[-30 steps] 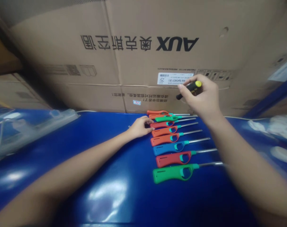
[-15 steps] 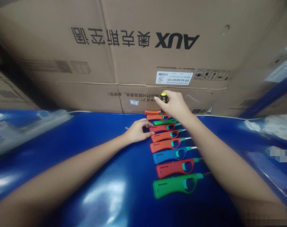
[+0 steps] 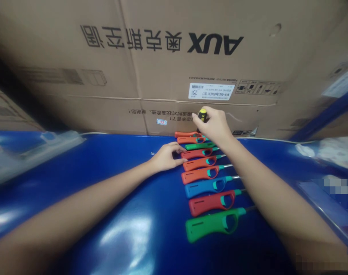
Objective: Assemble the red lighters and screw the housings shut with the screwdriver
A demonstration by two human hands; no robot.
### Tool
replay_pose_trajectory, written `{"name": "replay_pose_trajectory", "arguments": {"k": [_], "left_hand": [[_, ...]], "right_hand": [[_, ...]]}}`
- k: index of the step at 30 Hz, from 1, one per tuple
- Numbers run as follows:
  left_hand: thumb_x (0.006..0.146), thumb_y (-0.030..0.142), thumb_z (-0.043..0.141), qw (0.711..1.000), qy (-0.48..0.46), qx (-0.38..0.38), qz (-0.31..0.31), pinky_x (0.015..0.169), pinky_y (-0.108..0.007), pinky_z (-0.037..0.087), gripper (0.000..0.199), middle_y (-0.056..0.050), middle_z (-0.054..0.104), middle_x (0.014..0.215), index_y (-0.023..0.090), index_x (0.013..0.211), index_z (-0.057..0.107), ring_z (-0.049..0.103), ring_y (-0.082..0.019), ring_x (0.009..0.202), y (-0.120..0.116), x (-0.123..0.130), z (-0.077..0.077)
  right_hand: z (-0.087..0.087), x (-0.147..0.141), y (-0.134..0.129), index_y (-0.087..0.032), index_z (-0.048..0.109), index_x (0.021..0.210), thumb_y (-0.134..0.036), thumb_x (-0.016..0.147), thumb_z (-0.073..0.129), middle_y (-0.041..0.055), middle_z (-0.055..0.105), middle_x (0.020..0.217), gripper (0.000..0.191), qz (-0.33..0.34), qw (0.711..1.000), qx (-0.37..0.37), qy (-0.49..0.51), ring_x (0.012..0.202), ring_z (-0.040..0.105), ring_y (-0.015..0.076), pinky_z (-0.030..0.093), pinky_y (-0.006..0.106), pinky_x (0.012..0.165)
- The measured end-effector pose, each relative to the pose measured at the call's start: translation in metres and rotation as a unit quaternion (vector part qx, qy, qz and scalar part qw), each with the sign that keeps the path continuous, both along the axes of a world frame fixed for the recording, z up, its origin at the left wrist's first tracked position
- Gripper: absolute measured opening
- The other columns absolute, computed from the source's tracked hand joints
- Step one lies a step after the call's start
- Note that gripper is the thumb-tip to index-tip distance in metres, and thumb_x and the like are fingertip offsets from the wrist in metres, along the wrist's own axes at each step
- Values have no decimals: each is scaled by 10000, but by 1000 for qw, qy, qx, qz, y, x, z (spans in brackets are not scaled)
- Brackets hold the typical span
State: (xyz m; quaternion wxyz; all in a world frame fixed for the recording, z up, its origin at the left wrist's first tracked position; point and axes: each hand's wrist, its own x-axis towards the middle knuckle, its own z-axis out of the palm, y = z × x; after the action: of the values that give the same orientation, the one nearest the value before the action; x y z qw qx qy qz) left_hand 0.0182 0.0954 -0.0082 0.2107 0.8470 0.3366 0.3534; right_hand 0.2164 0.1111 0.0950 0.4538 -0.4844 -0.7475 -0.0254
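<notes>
My right hand point(image 3: 217, 124) is closed around the yellow-and-black handle of a screwdriver point(image 3: 202, 114), held upright over the far end of a row of long-nosed gas lighters. Its tip is hidden by the lighters and my fingers. My left hand point(image 3: 165, 157) has its thumb and fingers on either side of the handle end of a red lighter point(image 3: 192, 154). Just beyond lie a green lighter point(image 3: 197, 146) and two orange ones. Closer to me are orange lighters point(image 3: 199, 175), a blue lighter point(image 3: 202, 188), another red lighter point(image 3: 208, 204) and a large green lighter point(image 3: 205, 226).
A large cardboard box point(image 3: 162, 76) with upside-down print stands upright behind the blue table surface point(image 3: 119, 191). Clear plastic packaging point(image 3: 42, 152) lies at the left. At the right are a white plastic bag point(image 3: 337, 152) and a flat clear case point(image 3: 326, 206).
My right hand and the screwdriver have shifted slightly right and upward. The left hand keeps its place at the red lighter. The view has tilted a little.
</notes>
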Motion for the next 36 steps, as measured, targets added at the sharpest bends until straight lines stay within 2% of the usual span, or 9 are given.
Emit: {"name": "replay_pose_trajectory", "arguments": {"k": [5,11,19,23,30,33,36], "left_hand": [[781,284,792,1000,0,-5,-3,778,-318,555,294,-82,716,951,136,1031,747,669,-183,819,0,0,0],[780,290,797,1000,-3,-11,-2,780,-316,559,304,-81,719,945,139,1040,753,679,-185,819,0,0,0],[770,288,801,1000,-6,-18,-7,801,-321,567,307,-85,731,979,150,1042,761,690,-191,842,1,0,-1],[768,311,805,1000,-9,-21,-8,793,-320,570,317,-84,734,968,150,1038,762,692,-192,838,1,1,0],[756,357,814,1000,-13,-27,0,768,-316,578,342,-81,729,946,144,1018,759,699,-194,820,0,0,1],[753,351,816,1000,-12,-26,2,787,-324,577,320,-78,730,945,149,993,756,701,-201,838,0,1,1],[753,337,814,1000,-11,-25,2,799,-327,576,309,-82,732,958,148,990,753,703,-205,851,1,1,0]], "right_hand": [[-5,1,3,-226,420,614,-369,823,583,-34,462,542,302,10,999,-39,-22,539,399,125,329,272,582],[-1,9,8,-228,419,619,-359,819,583,-36,439,530,290,-16,1000,5,-5,541,387,129,328,275,577],[-5,8,10,-227,420,627,-357,803,594,-27,456,546,279,-11,1000,-20,-20,544,398,132,325,284,576],[-3,5,7,-226,436,621,-352,819,600,-26,472,538,286,-8,1000,-21,22,541,430,133,351,282,581],[-2,-10,-13,-253,483,847,-403,897,537,-67,523,539,167,92,985,-112,91,398,494,129,362,252,476],[-2,-15,-18,-251,489,869,-380,900,540,-62,541,560,142,103,986,-119,62,446,528,131,389,252,516],[-2,-16,-18,-239,508,857,-345,887,563,-35,573,611,124,93,991,-95,20,550,549,136,414,257,588]]}}
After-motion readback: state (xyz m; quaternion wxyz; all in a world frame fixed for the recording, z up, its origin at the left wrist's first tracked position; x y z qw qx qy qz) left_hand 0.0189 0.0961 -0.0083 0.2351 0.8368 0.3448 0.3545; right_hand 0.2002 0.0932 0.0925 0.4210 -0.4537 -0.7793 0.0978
